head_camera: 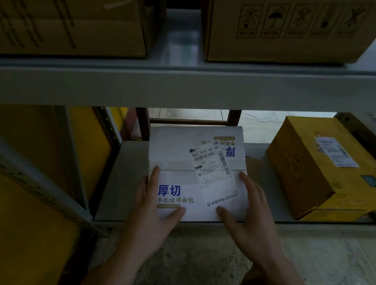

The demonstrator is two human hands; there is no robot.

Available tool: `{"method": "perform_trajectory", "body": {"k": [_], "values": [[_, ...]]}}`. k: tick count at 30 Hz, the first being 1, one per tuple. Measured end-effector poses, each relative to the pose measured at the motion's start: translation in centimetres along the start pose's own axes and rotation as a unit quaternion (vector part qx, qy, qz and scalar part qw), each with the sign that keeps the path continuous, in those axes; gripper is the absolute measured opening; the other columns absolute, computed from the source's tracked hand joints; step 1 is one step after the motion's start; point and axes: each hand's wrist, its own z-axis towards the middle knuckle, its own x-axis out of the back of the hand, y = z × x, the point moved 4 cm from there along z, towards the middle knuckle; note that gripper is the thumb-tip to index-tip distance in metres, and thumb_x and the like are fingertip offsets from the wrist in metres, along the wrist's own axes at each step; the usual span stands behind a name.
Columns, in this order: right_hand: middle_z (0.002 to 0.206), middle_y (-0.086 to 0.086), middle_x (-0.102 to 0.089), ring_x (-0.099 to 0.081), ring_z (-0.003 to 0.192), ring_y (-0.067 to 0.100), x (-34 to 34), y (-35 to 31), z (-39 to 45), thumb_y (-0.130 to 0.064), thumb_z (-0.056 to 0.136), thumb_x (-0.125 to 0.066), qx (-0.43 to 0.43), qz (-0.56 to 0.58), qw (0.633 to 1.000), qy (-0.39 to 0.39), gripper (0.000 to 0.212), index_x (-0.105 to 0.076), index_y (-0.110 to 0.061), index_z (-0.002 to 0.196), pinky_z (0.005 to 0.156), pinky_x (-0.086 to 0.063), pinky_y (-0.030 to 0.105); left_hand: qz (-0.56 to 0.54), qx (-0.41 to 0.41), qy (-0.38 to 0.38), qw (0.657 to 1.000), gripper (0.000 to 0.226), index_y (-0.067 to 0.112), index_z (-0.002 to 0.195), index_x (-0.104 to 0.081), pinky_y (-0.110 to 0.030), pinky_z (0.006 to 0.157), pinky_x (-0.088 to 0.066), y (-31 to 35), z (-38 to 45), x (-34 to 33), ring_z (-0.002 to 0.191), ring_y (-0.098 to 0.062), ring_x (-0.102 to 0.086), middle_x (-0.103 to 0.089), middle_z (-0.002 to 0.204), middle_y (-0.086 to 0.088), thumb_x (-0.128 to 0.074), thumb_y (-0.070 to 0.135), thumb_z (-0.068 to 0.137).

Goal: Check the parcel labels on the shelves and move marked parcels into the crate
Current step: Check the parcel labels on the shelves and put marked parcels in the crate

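Observation:
A white parcel (183, 155) with blue print and a shipping label (207, 165) on its top sits at the front of the lower shelf (117, 184). My left hand (152, 210) holds its near left corner, thumb lying on the top face and fingers along the left side. My right hand (248, 213) holds the near right corner the same way, thumb on the top and fingers down the right side. The crate is not in view.
A yellow-brown labelled box (313, 171) lies tilted on the same shelf to the right. Two big cardboard boxes (65, 25) (285, 24) stand on the upper shelf (180, 78). A grey shelf upright (33, 179) and yellow panels are at the left. Speckled floor lies below.

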Motion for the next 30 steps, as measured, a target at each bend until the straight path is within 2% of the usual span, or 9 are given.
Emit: {"method": "perform_trajectory", "body": {"k": [2,6,10,13,15,18,22,27,30], "values": [[0.151,-0.022,-0.021,-0.033,0.125,-0.002,-0.1,0.2,0.2,-0.041,0.081,-0.075,-0.001,0.002,1.0,-0.004,0.09,-0.018,-0.04,0.15,0.076,-0.04,0.005,-0.005,-0.001,0.0,1.0,0.108,0.053,0.149,0.003,-0.022,0.091,-0.04,-0.1,0.2,-0.1,0.114,0.0,-0.04,-0.022,0.137,0.022,-0.077,0.043,0.079],[0.151,-0.019,-0.023,-0.036,0.126,0.001,-0.5,0.6,1.5,-0.04,0.082,-0.075,-0.011,0.016,1.0,-0.02,0.09,-0.017,-0.039,0.151,0.082,-0.04,0.008,-0.004,0.001,-0.014,1.0,0.106,0.047,0.152,0.0,-0.018,0.087,-0.04,-0.3,1.5,-0.2,0.113,0.001,-0.041,-0.024,0.142,0.017,-0.077,0.04,0.08],[0.152,-0.012,-0.026,-0.035,0.122,0.002,-1.2,0.8,3.5,-0.038,0.083,-0.076,-0.031,0.021,0.999,-0.037,0.091,-0.017,-0.036,0.153,0.08,-0.039,0.007,-0.016,0.001,-0.022,1.0,0.105,0.043,0.154,-0.005,-0.03,0.096,-0.05,-1.3,3.8,-0.4,0.117,-0.004,-0.049,-0.03,0.146,0.012,-0.078,0.039,0.079],[0.151,-0.006,-0.03,-0.037,0.118,0.003,-2.0,1.4,5.3,-0.038,0.085,-0.074,-0.045,0.016,0.997,-0.058,0.089,-0.018,-0.034,0.153,0.072,-0.04,0.006,-0.002,-0.009,-0.021,1.0,0.093,0.044,0.149,-0.019,-0.027,0.086,-0.056,-1.9,5.9,-0.9,0.112,-0.005,-0.054,-0.038,0.137,0.014,-0.078,0.04,0.077],[0.15,-0.002,-0.033,-0.044,0.116,0.007,-2.8,2.1,6.7,-0.039,0.085,-0.074,-0.057,0.017,0.996,-0.071,0.088,-0.018,-0.034,0.153,0.071,-0.049,0.012,0.02,-0.02,-0.018,0.999,0.077,0.045,0.136,-0.033,-0.024,0.075,-0.058,-2.8,7.5,-1.3,0.108,-0.006,-0.057,-0.043,0.13,0.012,-0.079,0.043,0.074],[0.149,0.0,-0.035,-0.054,0.118,0.018,-4.3,3.4,8.6,-0.04,0.084,-0.074,-0.082,0.029,0.992,-0.09,0.089,-0.019,-0.034,0.153,0.075,-0.06,0.028,0.023,0.002,-0.035,0.999,0.071,0.045,0.127,-0.041,-0.029,0.073,-0.061,-4.9,9.9,-2.4,0.106,-0.009,-0.06,-0.051,0.127,0.008,-0.074,0.058,0.066],[0.149,0.002,-0.035,-0.054,0.121,0.023,-6.2,5.0,10.3,-0.037,0.084,-0.074,-0.096,0.043,0.987,-0.117,0.089,-0.018,-0.033,0.154,0.076,-0.061,0.029,0.029,0.03,-0.051,0.998,0.069,0.045,0.124,-0.042,-0.029,0.076,-0.06,-6.9,11.7,-3.8,0.103,-0.008,-0.06,-0.053,0.124,0.009,-0.071,0.062,0.063],[0.151,0.003,-0.034,-0.051,0.124,0.025,-7.8,6.9,11.2,-0.041,0.084,-0.073,-0.115,0.03,0.984,-0.135,0.09,-0.018,-0.032,0.155,0.091,-0.057,0.042,0.008,0.036,-0.067,0.997,0.054,0.039,0.118,-0.049,-0.021,0.072,-0.057,-8.5,12.9,-5.3,0.096,-0.004,-0.063,-0.057,0.12,0.006,-0.077,0.049,0.073],[0.152,0.004,-0.032,-0.049,0.127,0.025,-8.5,7.6,11.3,-0.04,0.085,-0.073,-0.123,0.032,0.981,-0.144,0.091,-0.017,-0.03,0.156,0.092,-0.056,0.038,0.008,0.046,-0.069,0.997,0.055,0.043,0.115,-0.051,-0.03,0.077,-0.059,-9.2,13.1,-5.9,0.096,-0.005,-0.064,-0.061,0.115,0.008,-0.075,0.058,0.068]]}}
